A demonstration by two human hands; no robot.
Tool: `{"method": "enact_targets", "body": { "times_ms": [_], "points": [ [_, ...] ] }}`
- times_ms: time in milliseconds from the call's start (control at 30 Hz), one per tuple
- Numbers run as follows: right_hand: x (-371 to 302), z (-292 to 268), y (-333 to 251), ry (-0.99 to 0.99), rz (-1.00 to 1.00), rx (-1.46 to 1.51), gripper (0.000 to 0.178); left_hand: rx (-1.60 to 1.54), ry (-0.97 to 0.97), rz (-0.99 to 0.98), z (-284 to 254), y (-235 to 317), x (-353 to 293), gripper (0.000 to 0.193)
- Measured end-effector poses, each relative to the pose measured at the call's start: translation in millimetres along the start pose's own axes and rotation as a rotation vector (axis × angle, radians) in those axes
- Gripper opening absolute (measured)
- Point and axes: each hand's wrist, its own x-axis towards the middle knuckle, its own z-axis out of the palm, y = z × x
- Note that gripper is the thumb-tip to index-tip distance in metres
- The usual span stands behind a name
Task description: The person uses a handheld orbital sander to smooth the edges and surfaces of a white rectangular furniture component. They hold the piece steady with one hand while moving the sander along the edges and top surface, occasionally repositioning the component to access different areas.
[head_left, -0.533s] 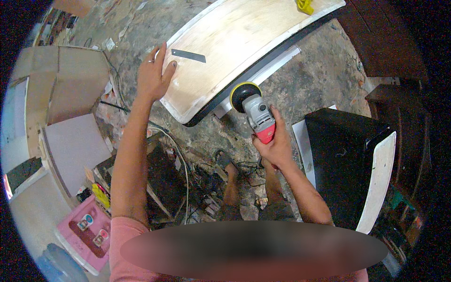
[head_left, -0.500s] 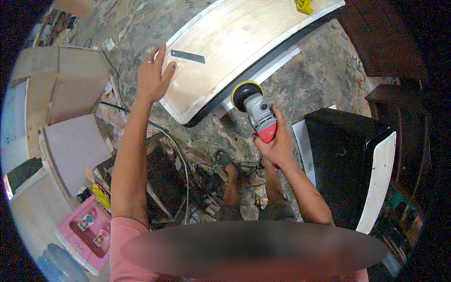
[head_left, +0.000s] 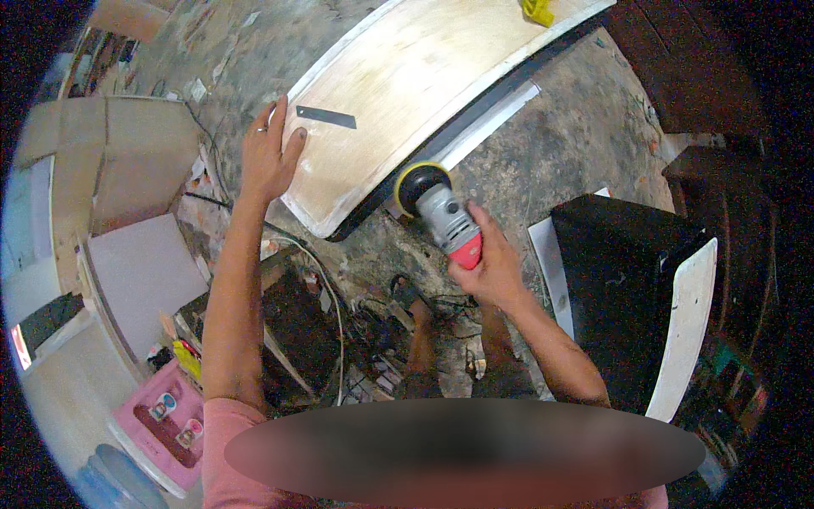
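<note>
My right hand [head_left: 492, 261] is wrapped round the red rear end of a grey angle grinder [head_left: 445, 219]. The grinder carries a round black pad with a yellow rim, which sits at the near edge of a curved pale wooden panel [head_left: 407, 93]; whether it touches the panel I cannot tell. My left hand [head_left: 270, 159] lies at the panel's left end, fingers stretched out and thumb apart on the top. Beside its fingertips, a flat dark metal blade [head_left: 326, 116] rests on the panel. The panel has white edges and a dark side.
A yellow cloth [head_left: 537, 11] lies on the panel's far end. To the right stands a black cabinet [head_left: 619, 280] with a curved white edge. A pink tray [head_left: 157, 424] is at lower left. A pale cable [head_left: 326, 280] runs over the cluttered floor near my feet.
The grinder in my right hand has moved left, closer to the panel's near left corner. My left hand stays at the panel's end while the whole view shifts slightly.
</note>
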Motion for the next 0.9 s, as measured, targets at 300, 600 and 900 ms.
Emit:
{"method": "enact_targets", "body": {
  "times_ms": [300,600,900],
  "points": [
    [4.2,-5.0,3.8,-0.054,0.01,-0.021,0.094,0.034,-0.02,0.014,-2.8,3.9,2.5,0.068],
    [36.0,-47.6,33.4,0.09,-0.001,-0.014,0.093,0.055,-0.029,0.031,-5.0,4.3,3.0,0.065],
    [49.7,-67.8,53.8,0.163,-0.071,-0.062,0.094,0.043,-0.045,0.03,-4.6,4.1,4.4,0.065]
  ]
}}
